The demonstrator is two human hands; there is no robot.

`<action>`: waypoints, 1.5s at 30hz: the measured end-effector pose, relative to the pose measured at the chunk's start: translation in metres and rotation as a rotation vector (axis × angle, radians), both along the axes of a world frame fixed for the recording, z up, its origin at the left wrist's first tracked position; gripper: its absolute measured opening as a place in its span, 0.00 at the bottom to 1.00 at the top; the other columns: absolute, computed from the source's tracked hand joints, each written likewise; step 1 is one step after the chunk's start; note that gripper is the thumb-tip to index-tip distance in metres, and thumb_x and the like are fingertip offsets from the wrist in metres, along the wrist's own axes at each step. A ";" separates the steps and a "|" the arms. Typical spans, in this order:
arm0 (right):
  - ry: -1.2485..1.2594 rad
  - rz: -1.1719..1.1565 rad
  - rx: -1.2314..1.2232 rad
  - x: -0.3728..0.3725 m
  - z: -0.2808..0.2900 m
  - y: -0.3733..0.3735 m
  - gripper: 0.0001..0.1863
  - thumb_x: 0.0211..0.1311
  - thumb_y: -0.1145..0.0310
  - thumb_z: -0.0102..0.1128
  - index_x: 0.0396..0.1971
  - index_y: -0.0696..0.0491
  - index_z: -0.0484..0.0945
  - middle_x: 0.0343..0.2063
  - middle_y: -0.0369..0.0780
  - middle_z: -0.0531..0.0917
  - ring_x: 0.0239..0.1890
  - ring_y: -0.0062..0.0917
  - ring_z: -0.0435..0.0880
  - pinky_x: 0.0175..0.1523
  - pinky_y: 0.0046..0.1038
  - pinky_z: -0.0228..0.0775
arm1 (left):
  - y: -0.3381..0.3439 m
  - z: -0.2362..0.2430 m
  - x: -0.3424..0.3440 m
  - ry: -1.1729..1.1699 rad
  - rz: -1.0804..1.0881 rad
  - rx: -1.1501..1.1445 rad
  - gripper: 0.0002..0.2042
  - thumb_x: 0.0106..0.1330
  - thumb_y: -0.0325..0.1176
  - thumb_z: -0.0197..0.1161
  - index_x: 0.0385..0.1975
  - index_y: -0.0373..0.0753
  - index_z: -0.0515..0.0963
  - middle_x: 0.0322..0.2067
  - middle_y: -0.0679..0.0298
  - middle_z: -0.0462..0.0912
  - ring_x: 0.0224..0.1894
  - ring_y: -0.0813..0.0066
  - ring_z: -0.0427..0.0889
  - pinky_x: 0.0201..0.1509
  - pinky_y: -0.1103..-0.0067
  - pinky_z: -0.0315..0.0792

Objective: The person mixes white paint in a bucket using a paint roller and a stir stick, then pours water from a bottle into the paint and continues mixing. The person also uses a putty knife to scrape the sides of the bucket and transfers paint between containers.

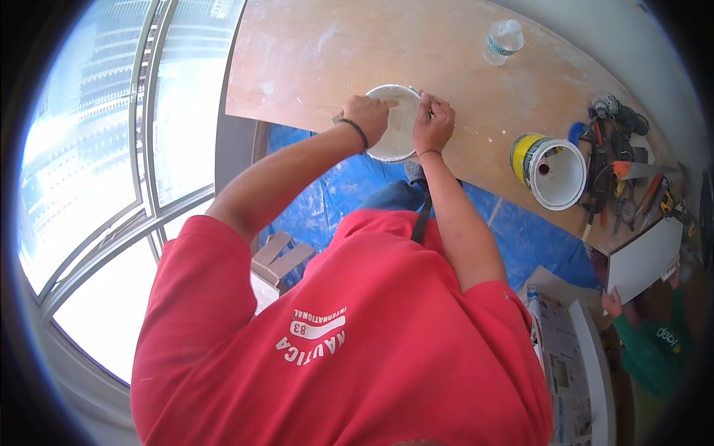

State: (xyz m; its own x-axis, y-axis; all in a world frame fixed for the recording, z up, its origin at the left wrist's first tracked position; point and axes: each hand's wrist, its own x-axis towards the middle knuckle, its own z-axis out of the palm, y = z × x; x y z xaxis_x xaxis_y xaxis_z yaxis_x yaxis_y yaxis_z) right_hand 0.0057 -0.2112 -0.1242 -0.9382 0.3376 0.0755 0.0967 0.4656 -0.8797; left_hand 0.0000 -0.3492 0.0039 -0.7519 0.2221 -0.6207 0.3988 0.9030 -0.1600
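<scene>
A round metal bowl (401, 141) with white paste inside sits at the near edge of a plywood table (327, 59). My left hand (368, 115), with a dark band on its wrist, rests on the bowl's left rim and grips it. My right hand (433, 123) is over the bowl's right rim, fingers closed around a thin tool whose tip is hidden in the bowl. My red shirt fills the lower part of the view.
A clear water bottle (503, 41) lies at the table's far side. An open white bucket with a yellow band (554, 172) stands to the right, beside several hand tools (621, 167). Blue tarp (327, 193) covers the floor. Large windows (111, 149) are left. Another person's hand (612, 302) is at lower right.
</scene>
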 end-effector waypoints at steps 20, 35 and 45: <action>0.034 -0.158 -0.034 0.004 -0.006 -0.012 0.18 0.71 0.53 0.65 0.30 0.50 0.91 0.34 0.39 0.89 0.40 0.40 0.83 0.48 0.42 0.76 | -0.014 0.008 -0.016 -0.312 -0.319 -0.265 0.28 0.67 0.30 0.57 0.67 0.62 0.77 0.39 0.54 0.91 0.42 0.55 0.91 0.47 0.61 0.83; 0.175 0.014 0.065 0.057 0.066 0.026 0.17 0.71 0.55 0.66 0.50 0.49 0.88 0.53 0.44 0.85 0.55 0.39 0.82 0.61 0.42 0.72 | 0.005 0.019 0.014 0.012 -0.225 -0.038 0.24 0.69 0.34 0.61 0.65 0.63 0.80 0.54 0.55 0.81 0.62 0.45 0.78 0.63 0.48 0.70; 0.242 -0.721 -0.066 0.147 0.115 0.437 0.17 0.79 0.56 0.60 0.46 0.57 0.82 0.32 0.34 0.83 0.36 0.19 0.79 0.46 0.26 0.73 | -0.007 0.068 0.170 0.491 -0.075 0.762 0.09 0.72 0.27 0.61 0.49 0.39 0.82 0.39 0.59 0.80 0.46 0.59 0.79 0.60 0.58 0.67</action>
